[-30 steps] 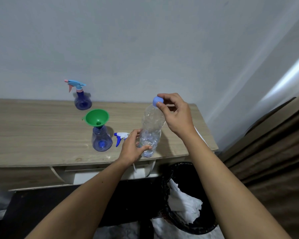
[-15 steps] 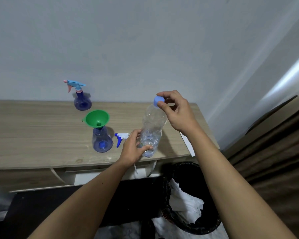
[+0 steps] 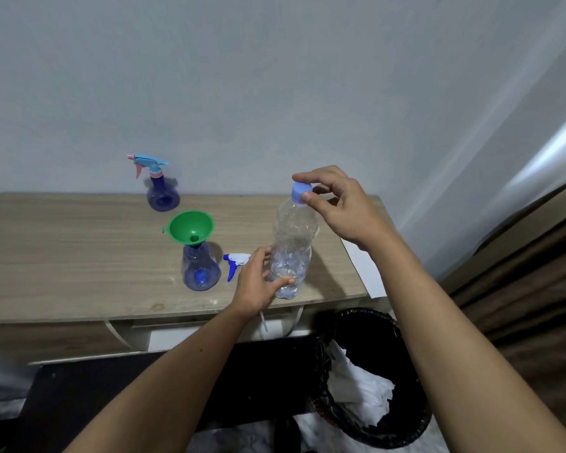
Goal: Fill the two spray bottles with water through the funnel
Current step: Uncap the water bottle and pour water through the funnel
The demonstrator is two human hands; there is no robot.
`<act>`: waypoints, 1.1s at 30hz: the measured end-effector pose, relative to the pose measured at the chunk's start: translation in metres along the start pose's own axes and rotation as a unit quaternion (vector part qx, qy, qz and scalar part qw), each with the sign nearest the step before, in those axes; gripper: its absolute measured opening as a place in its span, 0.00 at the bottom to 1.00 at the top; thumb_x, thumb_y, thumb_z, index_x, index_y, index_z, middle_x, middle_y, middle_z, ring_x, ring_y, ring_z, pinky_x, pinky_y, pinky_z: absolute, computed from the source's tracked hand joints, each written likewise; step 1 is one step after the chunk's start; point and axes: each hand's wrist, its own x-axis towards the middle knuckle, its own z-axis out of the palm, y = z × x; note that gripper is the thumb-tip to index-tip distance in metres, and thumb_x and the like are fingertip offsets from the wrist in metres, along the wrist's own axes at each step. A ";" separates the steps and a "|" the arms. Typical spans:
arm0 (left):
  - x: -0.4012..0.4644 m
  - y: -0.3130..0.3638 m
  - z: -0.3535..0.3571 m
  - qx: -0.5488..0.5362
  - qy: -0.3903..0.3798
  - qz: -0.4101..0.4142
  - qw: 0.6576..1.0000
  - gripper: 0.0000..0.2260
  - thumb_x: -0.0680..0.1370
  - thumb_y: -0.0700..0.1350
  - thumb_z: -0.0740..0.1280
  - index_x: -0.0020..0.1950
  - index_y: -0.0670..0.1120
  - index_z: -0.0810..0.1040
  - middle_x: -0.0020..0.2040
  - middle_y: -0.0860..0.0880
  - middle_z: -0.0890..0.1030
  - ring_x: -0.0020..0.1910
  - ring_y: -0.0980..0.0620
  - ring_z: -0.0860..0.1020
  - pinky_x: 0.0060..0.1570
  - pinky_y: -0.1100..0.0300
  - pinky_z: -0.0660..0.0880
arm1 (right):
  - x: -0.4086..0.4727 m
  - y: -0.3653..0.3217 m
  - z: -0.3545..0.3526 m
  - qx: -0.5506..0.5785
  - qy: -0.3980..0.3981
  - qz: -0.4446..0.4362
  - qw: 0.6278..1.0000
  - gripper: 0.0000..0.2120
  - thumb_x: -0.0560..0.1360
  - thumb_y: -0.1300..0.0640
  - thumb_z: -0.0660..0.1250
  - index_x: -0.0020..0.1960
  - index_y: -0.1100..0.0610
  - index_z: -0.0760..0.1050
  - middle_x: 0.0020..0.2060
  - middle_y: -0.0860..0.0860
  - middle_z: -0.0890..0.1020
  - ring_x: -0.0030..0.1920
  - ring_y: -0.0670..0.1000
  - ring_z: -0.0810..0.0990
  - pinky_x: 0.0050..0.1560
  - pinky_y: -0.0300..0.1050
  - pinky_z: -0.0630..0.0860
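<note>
A: Water bottle (image 3: 293,253) upright near the front right corner of the desk (image 3: 79,256). Left hand (image 3: 258,282) wrapped round its lower body, thumb across the front, probably to brace it against twisting. Right hand (image 3: 337,204) above, thumb and forefinger pinching the blue cap (image 3: 300,192), other fingers loosely curled and free.

B: Cap on or off?

A: Sitting on the neck; cannot tell whether loosened. Judged step: unscrewing before a pour.

B: Contents?

A: Clear bottle, water only in the lower part, upper part crumpled and seemingly empty. Near spray bottle (image 3: 200,268) close to the front edge, just left of the water bottle, headless, green funnel (image 3: 190,227) seated in its neck ready to receive. Level inside unclear through the blue tint. Its white-and-blue spray head (image 3: 236,262) lying on the desk between the two bottles, partly behind the left hand.

B: Second one?

A: Far spray bottle (image 3: 162,194) at the back edge by the wall, trigger head fitted. Fill level not readable.
</note>
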 end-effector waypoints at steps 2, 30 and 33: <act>0.001 0.001 -0.002 0.006 -0.004 -0.002 1.000 0.34 0.66 0.46 0.86 0.69 0.50 0.75 0.64 0.53 0.81 0.66 0.55 0.79 0.67 0.49 0.80 | 0.003 -0.004 0.003 0.004 0.030 0.008 1.000 0.15 0.75 0.52 0.79 0.61 0.48 0.84 0.57 0.46 0.80 0.49 0.42 0.81 0.49 0.34 0.76; -0.003 0.004 -0.001 0.044 -0.004 0.011 0.999 0.36 0.67 0.45 0.86 0.71 0.50 0.74 0.63 0.51 0.81 0.65 0.49 0.80 0.66 0.47 0.80 | -0.076 0.174 0.025 -0.010 0.067 0.181 0.981 0.17 0.75 0.66 0.77 0.61 0.55 0.81 0.54 0.53 0.81 0.39 0.37 0.78 0.52 0.30 0.75; -0.002 0.003 0.001 0.046 -0.005 0.011 0.999 0.35 0.68 0.42 0.85 0.71 0.48 0.74 0.64 0.49 0.81 0.66 0.49 0.80 0.66 0.50 0.80 | -0.081 0.201 0.040 -0.003 0.061 0.220 0.974 0.16 0.76 0.66 0.76 0.63 0.58 0.81 0.53 0.52 0.79 0.42 0.40 0.78 0.48 0.24 0.74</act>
